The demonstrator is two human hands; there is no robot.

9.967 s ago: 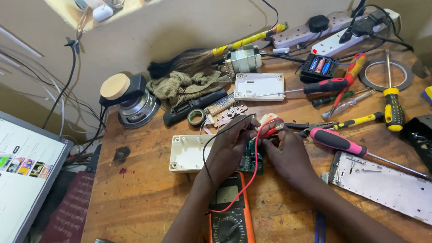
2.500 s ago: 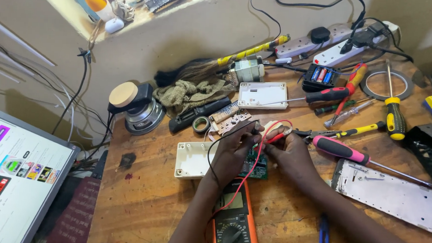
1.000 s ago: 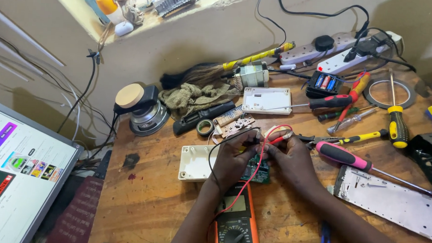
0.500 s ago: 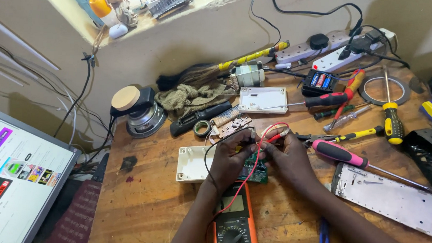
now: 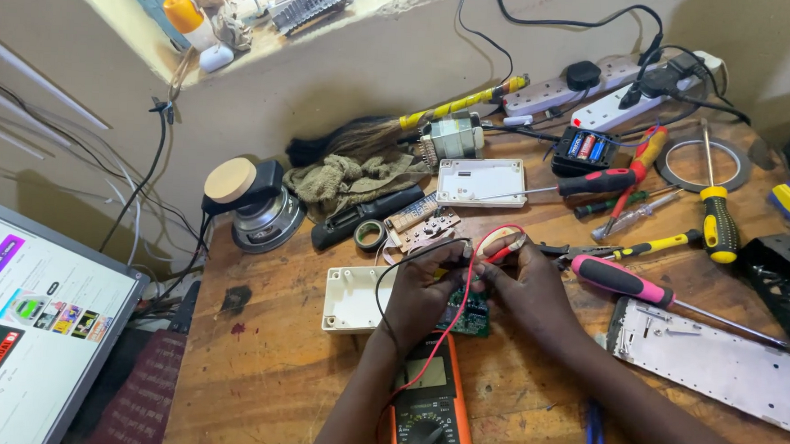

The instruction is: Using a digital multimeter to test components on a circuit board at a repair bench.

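**A:** Nearest you sits the orange-cased multimeter with the round black dial (image 5: 427, 413), its red lead wire (image 5: 454, 322) and black lead wire (image 5: 390, 280) running up over your wrists. Your left hand (image 5: 418, 291) is curled, fingertips pressed together on the black probe. Your right hand (image 5: 528, 288) pinches the red probe tip (image 5: 504, 249). Both bear down on the small green circuit board (image 5: 468, 313), which lies on the wooden bench (image 5: 270, 369) between your hands, mostly hidden under them.

**B:** What could slip?

**A:** In my judgement, the probes. They meet very close together, so if you tilt either one, the tips could bridge neighbouring contacts. The red wire also loops loosely over your knuckles; snag it and it may drag the probe.

**B:** And further out?

**A:** The open cream plastic casing (image 5: 352, 298) lies just beside your left hand, and the pink-handled screwdriver (image 5: 623, 280) near your right. Nudge either with an elbow and it could knock the board.
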